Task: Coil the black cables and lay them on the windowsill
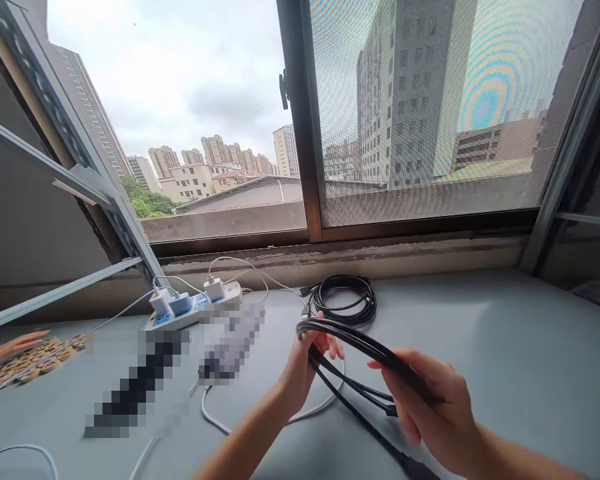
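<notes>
A looped black cable is stretched between my two hands above the grey table. My left hand is closed round one end of the loop, its fingers partly behind the strands. On the other side, my right hand grips the loop with thumb and fingers. Loose lengths of the same cable hang below, and a dark connector shows near the bottom edge. Just beyond my hands lies another coiled black cable, flat on the table with its plugs at the left.
A white power strip with several plugged-in chargers stands below the window. White cords run across the grey table. Two blurred-out items lie left of my hands. At far left, another person's hand rests over small round pieces.
</notes>
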A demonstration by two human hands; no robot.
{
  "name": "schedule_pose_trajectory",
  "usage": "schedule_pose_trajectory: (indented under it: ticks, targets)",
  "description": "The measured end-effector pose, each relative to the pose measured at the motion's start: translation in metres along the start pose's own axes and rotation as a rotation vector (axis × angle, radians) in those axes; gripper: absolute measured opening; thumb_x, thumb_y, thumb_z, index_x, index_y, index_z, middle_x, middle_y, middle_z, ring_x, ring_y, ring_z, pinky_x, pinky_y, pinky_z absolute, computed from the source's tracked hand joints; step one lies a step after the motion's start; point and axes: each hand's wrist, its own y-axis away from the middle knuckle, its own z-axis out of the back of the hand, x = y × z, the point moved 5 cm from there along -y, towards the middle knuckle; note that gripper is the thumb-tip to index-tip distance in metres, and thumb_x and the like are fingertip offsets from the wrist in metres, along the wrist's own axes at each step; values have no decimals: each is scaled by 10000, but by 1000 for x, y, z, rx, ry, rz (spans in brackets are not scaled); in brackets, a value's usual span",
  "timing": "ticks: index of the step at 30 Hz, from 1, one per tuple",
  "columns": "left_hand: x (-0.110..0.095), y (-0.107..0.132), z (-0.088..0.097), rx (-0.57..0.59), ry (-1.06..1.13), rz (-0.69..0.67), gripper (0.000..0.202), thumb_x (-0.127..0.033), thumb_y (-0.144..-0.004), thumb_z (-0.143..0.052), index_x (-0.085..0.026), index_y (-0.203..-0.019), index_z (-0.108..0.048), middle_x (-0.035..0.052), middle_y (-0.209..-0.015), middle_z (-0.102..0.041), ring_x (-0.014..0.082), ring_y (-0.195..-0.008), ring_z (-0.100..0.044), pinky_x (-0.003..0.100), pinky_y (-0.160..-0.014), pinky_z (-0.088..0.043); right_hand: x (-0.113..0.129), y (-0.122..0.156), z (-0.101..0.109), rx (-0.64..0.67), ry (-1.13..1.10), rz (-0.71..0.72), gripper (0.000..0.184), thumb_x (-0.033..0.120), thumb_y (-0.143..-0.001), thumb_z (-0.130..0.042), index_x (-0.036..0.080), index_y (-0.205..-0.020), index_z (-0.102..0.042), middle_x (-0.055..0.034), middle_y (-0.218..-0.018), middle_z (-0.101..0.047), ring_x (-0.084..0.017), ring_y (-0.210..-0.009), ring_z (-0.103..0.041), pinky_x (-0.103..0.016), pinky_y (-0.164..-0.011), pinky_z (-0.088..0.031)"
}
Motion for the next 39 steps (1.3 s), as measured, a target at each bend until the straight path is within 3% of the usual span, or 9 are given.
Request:
schedule_pose_trajectory:
  ticks: [7,11,14,17,21,26,30,33,39]
  targets:
    - [5,-2,6,-20,275,-2,606,-569,-800,-542,-193,-422,-254,-60,-380,-231,81,-419,-285,240,-557,-338,-4,-13,5,50,-121,-90,140,290,-910,-586,166,-881,-644,45,-467,-465,-103,-350,-478,-157,-348,-386]
    - [15,-3,-2,95,472,171,629,-569,-826,-500,-188,-403,-234,-74,-350,-205,51,-351,-170,235,-512,-321,-7,-19,1,112,-232,-206,302,371,-928,-564,142,-737,-610,31,-418,-462,-118,-379,-514,-165,-394,-410]
    - [24,0,-13,207,450,313,563,-570,-814,-513,-182,-438,-355,-60,-359,-294,79,-355,-344,250,-554,-357,-4,-16,-2,92,-384,-239,332,399,-976,-481,154,-775,-579,45,-378,-448,-102,-306,-468,-145,-352,-355]
    - [34,8,-26,287,392,425,441,-522,-806,-551,-151,-570,-531,6,-506,-516,152,-573,-567,271,-678,-402,-2,-8,1,-1,-420,-184,335,400,-1008,-412,181,-804,-561,57,-369,-437,-94,-266,-413,-144,-327,-303]
    - [41,20,-41,354,373,532,406,-526,-791,-577,-127,-723,-607,66,-762,-635,178,-743,-603,294,-773,-412,1,4,2,-16,-364,12,310,396,-1019,-392,215,-853,-581,43,-433,-481,-113,-354,-465,-195,-423,-391]
    - [24,9,-25,161,406,315,452,-514,-767,-625,-165,-533,-460,18,-665,-586,157,-727,-597,265,-759,-429,-4,-2,0,73,-226,36,297,362,-1011,-422,191,-823,-576,19,-514,-517,-127,-440,-523,-215,-469,-448]
    - [7,0,-1,18,369,202,584,-439,-809,-604,-196,-433,-230,-67,-377,-246,88,-407,-468,204,-508,-396,-9,-23,12,-80,-52,-86,121,319,-963,-535,200,-945,-534,51,-549,-530,-118,-456,-548,-199,-495,-486]
    - [3,-1,5,14,406,227,612,-412,-856,-544,-185,-431,-168,-88,-359,-153,22,-267,-162,183,-342,-208,-18,-34,19,-107,47,-175,214,376,-941,-550,198,-1052,-504,47,-624,-551,-121,-472,-564,-209,-503,-501]
    - [4,2,2,52,455,288,626,-409,-863,-531,-176,-412,-164,-82,-329,-149,13,-250,-126,170,-315,-147,-34,-44,32,-119,153,-223,543,492,-879,-587,205,-1302,-403,-22,-857,-592,-140,-485,-583,-234,-414,-506]
